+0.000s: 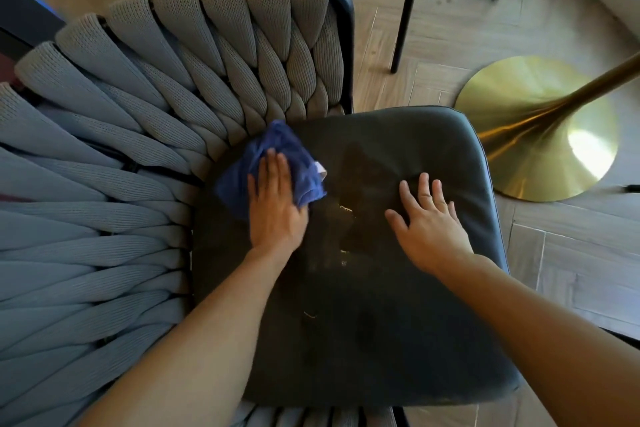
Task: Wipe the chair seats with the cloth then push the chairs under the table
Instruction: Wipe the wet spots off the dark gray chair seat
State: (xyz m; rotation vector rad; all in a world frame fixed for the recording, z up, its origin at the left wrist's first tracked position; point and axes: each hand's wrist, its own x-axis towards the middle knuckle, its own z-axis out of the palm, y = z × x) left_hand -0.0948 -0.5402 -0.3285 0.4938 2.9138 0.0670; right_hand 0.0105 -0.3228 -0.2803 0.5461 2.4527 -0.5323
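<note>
A dark grey cushioned chair seat (363, 288) fills the middle of the view, with a wide backrest of thick woven grey ropes (121, 149) curving round its left and far sides. My left hand (275, 208) presses flat on a crumpled blue cloth (277, 146) at the seat's far left corner, fingers straight. My right hand (429, 222) rests flat on the seat's right part, fingers spread and holding nothing. A few pale crumbs or marks (346, 210) lie on the seat between the hands.
A round brass table base (519, 170) with its slanting stem (595, 83) stands on the wooden floor (450, 28) just right of the seat. Thin black legs (407, 10) of other furniture rise at the top. A dark table edge (20, 17) shows at upper left.
</note>
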